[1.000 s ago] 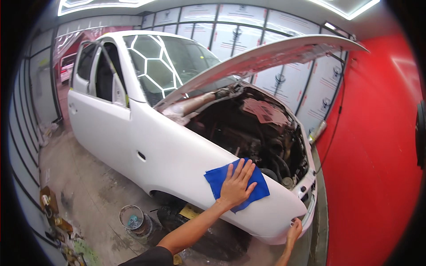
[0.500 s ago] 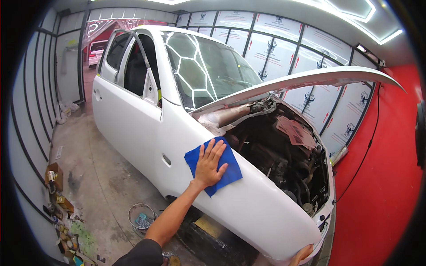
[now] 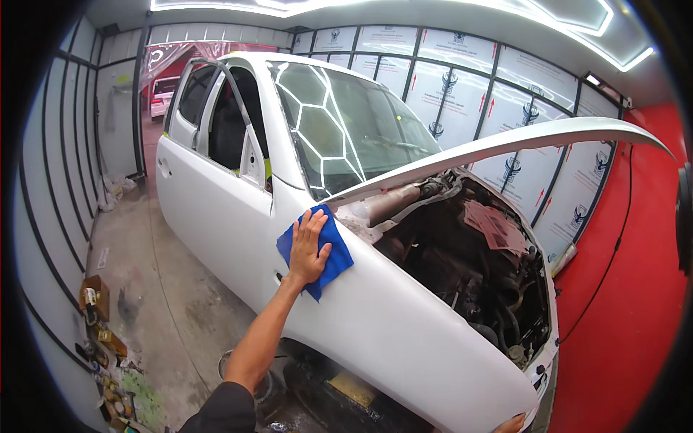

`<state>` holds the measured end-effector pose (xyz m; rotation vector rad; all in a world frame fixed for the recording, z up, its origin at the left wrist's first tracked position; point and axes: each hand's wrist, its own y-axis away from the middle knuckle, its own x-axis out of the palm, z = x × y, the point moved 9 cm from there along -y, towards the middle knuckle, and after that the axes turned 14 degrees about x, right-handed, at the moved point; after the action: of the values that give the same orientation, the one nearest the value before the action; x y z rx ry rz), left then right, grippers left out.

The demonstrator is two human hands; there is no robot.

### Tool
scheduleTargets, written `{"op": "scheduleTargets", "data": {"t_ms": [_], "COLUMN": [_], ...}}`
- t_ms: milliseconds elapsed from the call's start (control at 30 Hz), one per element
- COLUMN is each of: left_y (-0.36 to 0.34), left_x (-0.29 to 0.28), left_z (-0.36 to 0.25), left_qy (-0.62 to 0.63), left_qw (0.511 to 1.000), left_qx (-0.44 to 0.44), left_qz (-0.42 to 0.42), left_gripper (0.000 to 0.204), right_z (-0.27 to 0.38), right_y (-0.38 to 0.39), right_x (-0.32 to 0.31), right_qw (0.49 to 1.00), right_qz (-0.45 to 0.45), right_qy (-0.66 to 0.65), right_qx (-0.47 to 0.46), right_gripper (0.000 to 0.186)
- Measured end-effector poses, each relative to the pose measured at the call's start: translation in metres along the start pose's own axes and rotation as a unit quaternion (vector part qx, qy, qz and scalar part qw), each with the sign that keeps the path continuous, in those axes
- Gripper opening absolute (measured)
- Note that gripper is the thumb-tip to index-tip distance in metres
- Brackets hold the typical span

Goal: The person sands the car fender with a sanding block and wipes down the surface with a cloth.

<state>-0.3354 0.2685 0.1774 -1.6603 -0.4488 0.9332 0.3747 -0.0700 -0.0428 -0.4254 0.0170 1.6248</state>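
Note:
My left hand [image 3: 309, 251] lies flat, fingers stretched out, on a blue cloth [image 3: 338, 254]. It presses the cloth against the upper rear of a white car fender [image 3: 404, 317], near the windshield's lower corner. A small oval opening in the fender is partly covered by the cloth. My right hand [image 3: 511, 424] shows only in part at the lower edge. Its visible fingers rest stretched against the fender's front end; the rest is out of frame.
The raised hood [image 3: 534, 137] hangs over the exposed engine bay [image 3: 462, 260]. Along the left wall lie boxes [image 3: 95, 296] and cans. Below the fender sits a dark wheel or tyre [image 3: 346, 397], with a round bucket [image 3: 263, 386] beside it. A black cable hangs along the red wall [image 3: 621, 289].
My left hand and the blue cloth have slid back along the fender toward the windshield and door. The right hand stays at the front end, now less in view.

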Motion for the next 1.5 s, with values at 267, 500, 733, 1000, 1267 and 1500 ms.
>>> {"op": "scheduleTargets", "data": {"t_ms": [267, 500, 733, 1000, 1267, 1500], "left_y": [-0.005, -0.013, -0.002, 0.004, 0.013, -0.027], "left_x": [-0.014, -0.023, -0.018, -0.005, -0.001, 0.007], "left_z": [0.051, 0.084, 0.155, 0.176, 0.206, 0.074], "left_qy": [0.001, -0.008, -0.009, -0.008, -0.059, -0.084], "left_qw": [1.000, 0.999, 0.987, 0.982, 0.949, 0.989], "left_qx": [0.003, 0.009, -0.122, -0.162, -0.304, -0.113], "left_qz": [-0.025, -0.034, -0.104, -0.095, -0.068, -0.047], "left_gripper": [0.056, 0.057, 0.061, 0.064, 0.065, 0.050], "right_z": [0.003, 0.003, -0.071, -0.028, -0.024, -0.024], "right_y": [-0.002, 0.009, -0.022, -0.012, -0.010, -0.011], "right_x": [-0.011, -0.025, -0.012, -0.005, 0.007, 0.005], "right_qw": [0.999, 0.996, 0.982, 0.998, 0.999, 0.999], "right_qz": [-0.039, -0.072, -0.111, -0.052, -0.023, -0.025], "right_qy": [0.029, 0.051, 0.127, 0.042, 0.026, 0.021], "right_qx": [-0.009, -0.005, -0.082, -0.021, -0.011, -0.004], "right_gripper": [0.047, 0.050, 0.050, 0.050, 0.050, 0.050]}}
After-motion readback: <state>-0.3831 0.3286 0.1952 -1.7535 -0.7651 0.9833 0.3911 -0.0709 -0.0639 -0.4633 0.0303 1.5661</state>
